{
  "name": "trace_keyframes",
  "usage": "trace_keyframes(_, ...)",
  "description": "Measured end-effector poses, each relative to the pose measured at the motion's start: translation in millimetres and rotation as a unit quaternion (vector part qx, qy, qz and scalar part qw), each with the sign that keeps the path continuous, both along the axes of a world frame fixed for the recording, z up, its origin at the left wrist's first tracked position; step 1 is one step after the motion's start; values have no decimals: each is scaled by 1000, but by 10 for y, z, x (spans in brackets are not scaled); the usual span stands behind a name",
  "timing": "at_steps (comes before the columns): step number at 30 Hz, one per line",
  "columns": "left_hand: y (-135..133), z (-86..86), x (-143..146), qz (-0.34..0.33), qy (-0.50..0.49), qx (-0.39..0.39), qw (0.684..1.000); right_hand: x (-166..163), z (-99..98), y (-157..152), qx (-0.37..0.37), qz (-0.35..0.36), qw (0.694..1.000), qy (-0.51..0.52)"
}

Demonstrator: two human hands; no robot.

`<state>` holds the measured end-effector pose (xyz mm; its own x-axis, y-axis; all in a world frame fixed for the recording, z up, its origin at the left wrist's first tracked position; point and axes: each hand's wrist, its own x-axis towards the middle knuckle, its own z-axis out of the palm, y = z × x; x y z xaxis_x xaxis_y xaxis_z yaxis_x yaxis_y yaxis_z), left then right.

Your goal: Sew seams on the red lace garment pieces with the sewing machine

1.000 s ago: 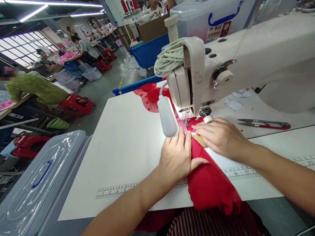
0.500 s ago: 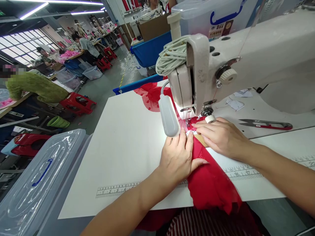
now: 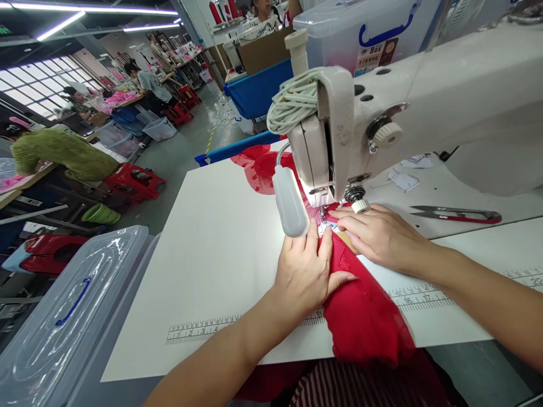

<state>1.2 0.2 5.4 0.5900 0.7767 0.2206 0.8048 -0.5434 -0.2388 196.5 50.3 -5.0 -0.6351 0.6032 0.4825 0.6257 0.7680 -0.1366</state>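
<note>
A red fabric piece (image 3: 367, 308) with a lacy patch runs from under the sewing machine (image 3: 337, 130) over the table's front edge. My left hand (image 3: 303, 271) lies on its upper part, fingers stretched toward the needle and thumb spread out. Right of the needle, my right hand (image 3: 377, 234) rests flat with its fingers extended over red cloth; its fingertips are partly hidden behind the machine head. Between the hands, by the presser foot (image 3: 323, 215), lies a small white label (image 3: 330, 226) with dark print. A grey lamp (image 3: 291, 200) hangs just above my left fingertips.
Thread snips (image 3: 458, 215) lie right of my right hand, with white paper tags (image 3: 404, 181) behind. Sheer red cloth (image 3: 258, 172) spreads at the table's back edge. A lidded plastic box (image 3: 76, 299) stands at left. Other people sit at tables farther back.
The white label by the presser foot shows more of its print. Both hands keep nearly the same position on the cloth. The view has shifted slightly.
</note>
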Motion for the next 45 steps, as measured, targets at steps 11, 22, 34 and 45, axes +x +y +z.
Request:
trace_keyframes(11,63,2,-57,-23,-72,-1,997,13,29,37,-19,-2,1000,6)
trace_keyframes(22,-24,367,-288,147,24,-96,984,86,19,-23,-11,65,992,107)
trace_keyframes(34,576,522,-687,178,-242,-110,947,-525,250,-343,-46,196,980,-11)
trace_keyframes(45,874,295,-706,62,-511,-195,835,-590,141,-489,-172,183,963,-100)
